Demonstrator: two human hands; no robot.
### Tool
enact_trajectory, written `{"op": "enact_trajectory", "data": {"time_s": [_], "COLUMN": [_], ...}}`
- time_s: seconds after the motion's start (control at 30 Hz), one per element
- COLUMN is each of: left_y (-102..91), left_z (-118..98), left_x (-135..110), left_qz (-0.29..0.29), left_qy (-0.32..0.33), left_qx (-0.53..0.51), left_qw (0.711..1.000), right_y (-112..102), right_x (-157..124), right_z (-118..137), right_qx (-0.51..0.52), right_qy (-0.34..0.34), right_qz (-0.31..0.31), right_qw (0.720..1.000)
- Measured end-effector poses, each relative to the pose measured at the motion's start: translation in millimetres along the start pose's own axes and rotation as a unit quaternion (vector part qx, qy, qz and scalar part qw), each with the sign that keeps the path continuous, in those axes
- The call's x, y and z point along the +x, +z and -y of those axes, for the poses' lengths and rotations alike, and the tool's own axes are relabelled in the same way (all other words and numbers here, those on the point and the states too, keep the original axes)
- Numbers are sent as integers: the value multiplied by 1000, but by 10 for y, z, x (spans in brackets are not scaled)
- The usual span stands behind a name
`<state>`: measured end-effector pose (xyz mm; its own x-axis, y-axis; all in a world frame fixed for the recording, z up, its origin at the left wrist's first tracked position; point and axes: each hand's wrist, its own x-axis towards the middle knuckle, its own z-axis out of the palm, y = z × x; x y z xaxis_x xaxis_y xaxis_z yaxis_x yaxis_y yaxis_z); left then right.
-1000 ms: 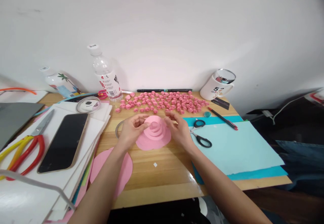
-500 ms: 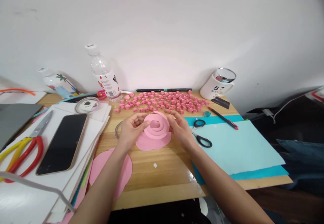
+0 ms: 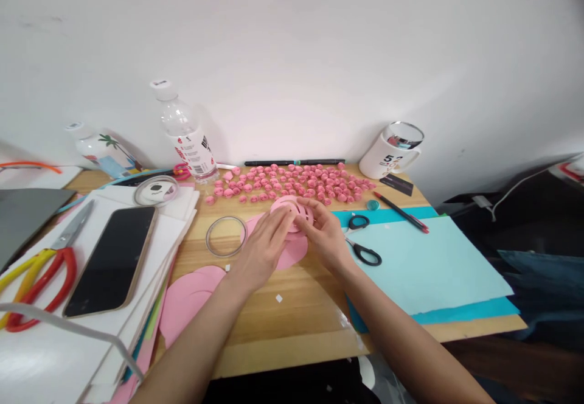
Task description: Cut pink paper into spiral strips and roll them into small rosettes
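A pink paper spiral (image 3: 292,209), cut from a disc, stands partly coiled on the wooden desk (image 3: 283,319). My left hand (image 3: 264,243) lies over its near side, fingers stretched onto the coil. My right hand (image 3: 322,230) pinches the coil's upper right edge. Behind them lie several small finished pink paper roses (image 3: 292,184) in rows. A clear ring-shaped lid (image 3: 225,236) lies just left of my left hand.
Black-handled scissors (image 3: 362,243) lie on light blue paper (image 3: 424,267) at right. A red pen (image 3: 401,212), white mug (image 3: 390,154), water bottle (image 3: 185,133), phone (image 3: 112,258) on white sheets, red-handled scissors (image 3: 41,270) and a pink paper disc (image 3: 191,297) surround the work.
My left hand moved right, from the coil's left side onto its front, uncovering the clear ring. The spiral has been wound tighter and sits lower under both hands.
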<state>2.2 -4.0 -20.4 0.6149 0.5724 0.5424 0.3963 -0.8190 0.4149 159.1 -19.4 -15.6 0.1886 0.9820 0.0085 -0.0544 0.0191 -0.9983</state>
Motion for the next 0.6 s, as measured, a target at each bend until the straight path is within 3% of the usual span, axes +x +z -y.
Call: {"op": "enact_trajectory", "data": {"time_s": [0.07, 0.13, 0.2, 0.27, 0.37, 0.43, 0.5, 0.6], "left_y": [-1, -34, -78, -112, -132, -133, -130, -126], "left_z": [1, -10, -26, -41, -68, -88, -97, -68], "left_x": [3, 28, 74, 133, 207, 224, 214, 172], "left_qz": [-41, -90, -140, -179, -190, -175, -152, -131], "left_qy": [-45, -138, -259, -327, -335, -337, -342, -355], "left_qx": [-26, -80, -164, -315, -537, -609, -637, -625], "left_qw": [998, 983, 941, 873, 751, 697, 673, 683], "right_y": [20, 38, 47, 48, 42, 39, 34, 18], "right_x": [-15, -23, -20, -9, 4, 5, 4, 6], "right_z": [27, 46, 55, 57, 50, 42, 35, 33], "right_qx": [13, 59, 90, 74, 51, 72, 87, 71], "right_qy": [1, -1, -14, -26, -26, -12, 4, 8], "right_qz": [15, 28, 9, -23, -6, 25, 14, -34], "right_qw": [1000, 998, 996, 997, 998, 997, 996, 997]}}
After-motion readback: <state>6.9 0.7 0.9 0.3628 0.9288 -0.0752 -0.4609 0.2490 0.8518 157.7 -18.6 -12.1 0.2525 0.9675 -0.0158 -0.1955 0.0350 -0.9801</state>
